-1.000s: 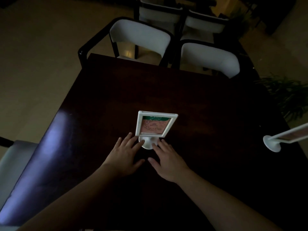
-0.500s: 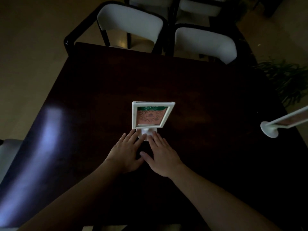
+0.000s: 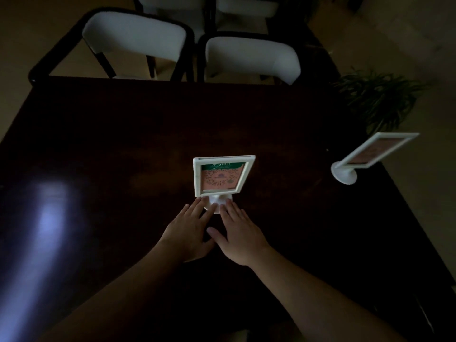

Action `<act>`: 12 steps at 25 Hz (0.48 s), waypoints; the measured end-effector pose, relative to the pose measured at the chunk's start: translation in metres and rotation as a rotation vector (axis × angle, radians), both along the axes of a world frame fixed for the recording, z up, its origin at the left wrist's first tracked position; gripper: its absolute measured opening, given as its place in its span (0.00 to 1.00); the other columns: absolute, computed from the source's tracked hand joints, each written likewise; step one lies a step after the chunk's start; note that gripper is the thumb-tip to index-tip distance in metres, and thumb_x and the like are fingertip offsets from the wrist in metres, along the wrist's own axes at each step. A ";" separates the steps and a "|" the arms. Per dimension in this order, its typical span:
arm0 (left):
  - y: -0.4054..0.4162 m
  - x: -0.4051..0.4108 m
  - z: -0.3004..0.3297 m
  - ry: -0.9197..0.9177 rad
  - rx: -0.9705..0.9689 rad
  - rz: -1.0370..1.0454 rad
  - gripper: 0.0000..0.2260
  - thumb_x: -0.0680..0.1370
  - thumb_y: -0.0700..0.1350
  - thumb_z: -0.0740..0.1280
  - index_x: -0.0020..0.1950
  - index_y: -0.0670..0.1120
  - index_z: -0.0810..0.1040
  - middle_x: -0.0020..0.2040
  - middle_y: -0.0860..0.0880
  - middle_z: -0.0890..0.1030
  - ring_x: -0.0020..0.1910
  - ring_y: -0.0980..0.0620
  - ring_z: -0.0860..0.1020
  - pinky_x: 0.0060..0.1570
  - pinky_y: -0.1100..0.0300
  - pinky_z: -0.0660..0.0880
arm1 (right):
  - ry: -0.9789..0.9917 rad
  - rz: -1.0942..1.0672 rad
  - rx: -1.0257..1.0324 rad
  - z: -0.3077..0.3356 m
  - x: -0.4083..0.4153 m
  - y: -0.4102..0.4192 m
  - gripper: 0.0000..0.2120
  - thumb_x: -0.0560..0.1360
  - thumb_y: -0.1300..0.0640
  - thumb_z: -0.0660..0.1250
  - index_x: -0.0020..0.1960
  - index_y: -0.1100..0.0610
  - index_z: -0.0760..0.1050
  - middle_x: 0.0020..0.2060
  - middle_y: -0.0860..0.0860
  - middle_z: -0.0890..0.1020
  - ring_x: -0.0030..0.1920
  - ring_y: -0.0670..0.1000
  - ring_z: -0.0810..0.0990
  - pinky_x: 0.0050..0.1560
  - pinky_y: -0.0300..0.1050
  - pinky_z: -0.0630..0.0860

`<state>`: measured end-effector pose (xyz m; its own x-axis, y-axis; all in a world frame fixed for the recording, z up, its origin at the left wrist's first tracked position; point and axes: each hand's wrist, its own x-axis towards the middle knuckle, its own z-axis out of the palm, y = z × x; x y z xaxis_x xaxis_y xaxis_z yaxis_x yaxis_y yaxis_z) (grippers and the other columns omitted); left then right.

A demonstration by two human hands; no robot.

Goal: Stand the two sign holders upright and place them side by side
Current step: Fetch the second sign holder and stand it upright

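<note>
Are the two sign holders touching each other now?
Apart. The head view shows the middle sign holder by the hands and the other sign holder near the right table edge, with bare tabletop between them.

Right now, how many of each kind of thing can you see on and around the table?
Sign holders: 2 (one by the hands, one at the right edge)
Chairs: 4 (two near, two behind, cut off)
Plants: 1
Tables: 1
Total: 8

Hands (image 3: 214,233) closer together at holder base (image 3: 218,202)
</note>
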<state>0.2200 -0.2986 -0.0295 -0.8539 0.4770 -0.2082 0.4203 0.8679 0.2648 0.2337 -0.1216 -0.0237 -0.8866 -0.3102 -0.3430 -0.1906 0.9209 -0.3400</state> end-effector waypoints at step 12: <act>0.153 -0.044 -0.006 -0.026 -0.042 -0.149 0.40 0.73 0.65 0.55 0.80 0.52 0.43 0.81 0.44 0.43 0.79 0.47 0.41 0.76 0.48 0.46 | 0.029 -0.200 -0.004 -0.010 -0.015 0.141 0.45 0.73 0.26 0.35 0.80 0.55 0.43 0.81 0.53 0.43 0.79 0.49 0.40 0.74 0.46 0.37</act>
